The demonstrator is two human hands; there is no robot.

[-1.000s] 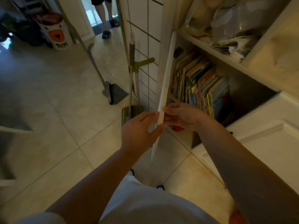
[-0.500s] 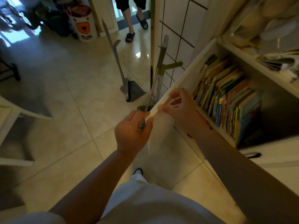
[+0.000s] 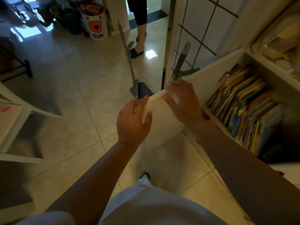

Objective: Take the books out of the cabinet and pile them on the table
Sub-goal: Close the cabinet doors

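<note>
Holding the white cabinet door [image 3: 162,117] by its free edge, both hands work together on it. The left hand [image 3: 132,122] has its fingers curled around the near part of the edge, and the right hand [image 3: 183,103] lies over the upper part, with the fingertips bent over the rim — so both are clamped on the door and neither carries a book. In my judgement the door is held this way in order to swing it wide and keep it away from the shelf opening, because the books cannot come out while the panel stands in front of them.

Just to the right of the right forearm, the books [image 3: 245,109] stand packed in a row in the open cabinet compartment [image 3: 209,78], leaning a little, none yet taken out. The shelf above holds some pale things, too blurred to name.

To the left a corner of a white table [image 3: 24,104] shows, well apart from the cabinet; it is probably the place for the pile.

Behind the door a dustpan [image 3: 142,90] and a broom handle [image 3: 181,59] stand on the tiled floor — they may block the door's swing. Farther away a bin marked "Toys" [image 3: 96,23] stands near a doorway, where the legs of another person [image 3: 141,30] appear.
</note>
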